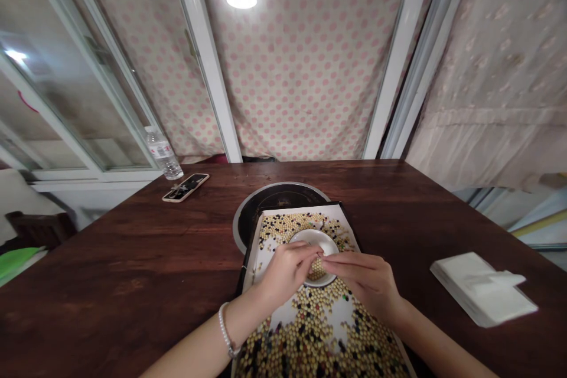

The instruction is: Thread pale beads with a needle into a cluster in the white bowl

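A white bowl (301, 238) stands in a shallow, dark-edged box (252, 251), with small round pale-yellow pieces (316, 271) inside it. More such pieces, mixed with black and a few red and green ones, lie across the white floor of the box; whether they are beans or beads I cannot tell. Over the bowl, my left hand (287, 269) has its fingers pinched together and wears a pearl-like bracelet (225, 331). Its fingertips nearly meet those of my right hand (370, 283), also pinched. Whatever sits between the fingertips is too small to make out.
The box partly covers a round dark plate (248, 212) set in the brown wooden table (168, 271). Far left are a phone (186, 188) and a clear water bottle (163, 153). A pack of white tissues (482, 289) lies at right. Behind stand curtained window panels (301, 71).
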`<state>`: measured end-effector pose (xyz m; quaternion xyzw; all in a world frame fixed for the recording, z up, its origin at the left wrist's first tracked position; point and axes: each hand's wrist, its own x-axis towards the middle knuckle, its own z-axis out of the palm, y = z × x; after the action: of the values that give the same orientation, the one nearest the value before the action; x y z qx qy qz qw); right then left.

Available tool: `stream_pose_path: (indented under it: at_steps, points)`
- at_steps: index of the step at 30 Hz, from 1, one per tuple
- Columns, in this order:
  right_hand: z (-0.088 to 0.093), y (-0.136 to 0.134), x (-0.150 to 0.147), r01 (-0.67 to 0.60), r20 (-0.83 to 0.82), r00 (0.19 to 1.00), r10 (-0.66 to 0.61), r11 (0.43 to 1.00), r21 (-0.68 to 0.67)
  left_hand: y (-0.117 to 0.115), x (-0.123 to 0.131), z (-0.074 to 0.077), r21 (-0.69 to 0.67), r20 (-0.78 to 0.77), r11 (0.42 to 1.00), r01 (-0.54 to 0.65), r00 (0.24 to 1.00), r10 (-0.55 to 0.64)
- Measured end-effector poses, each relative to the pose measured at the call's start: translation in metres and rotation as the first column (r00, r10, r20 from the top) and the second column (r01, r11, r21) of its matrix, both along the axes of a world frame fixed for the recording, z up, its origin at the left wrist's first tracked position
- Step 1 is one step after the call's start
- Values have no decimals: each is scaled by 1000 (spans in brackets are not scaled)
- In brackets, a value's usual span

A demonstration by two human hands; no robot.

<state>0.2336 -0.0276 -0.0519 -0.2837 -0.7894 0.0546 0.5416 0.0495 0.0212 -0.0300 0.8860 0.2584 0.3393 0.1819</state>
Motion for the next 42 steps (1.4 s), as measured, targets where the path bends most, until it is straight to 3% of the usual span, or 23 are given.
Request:
stream_pose_path:
  at_steps: [17, 25, 31, 42]
  points:
    - [1, -1, -1, 28, 44, 999, -28, 1000, 1, 0, 1, -1, 9, -4, 1000, 2, 1000, -2]
    - [8, 2, -8, 44, -121, 991, -57, 993, -111, 0, 1, -5, -4, 27, 999, -32, 999, 33]
    - [9, 3, -8, 100, -127, 985, -118, 984, -144, 0, 0, -3, -27, 28, 999, -31, 999, 31]
    - [5, 4, -8, 155, -54, 986, -161, 983, -99, 1, 1, 0, 3, -143, 993, 121, 983, -120]
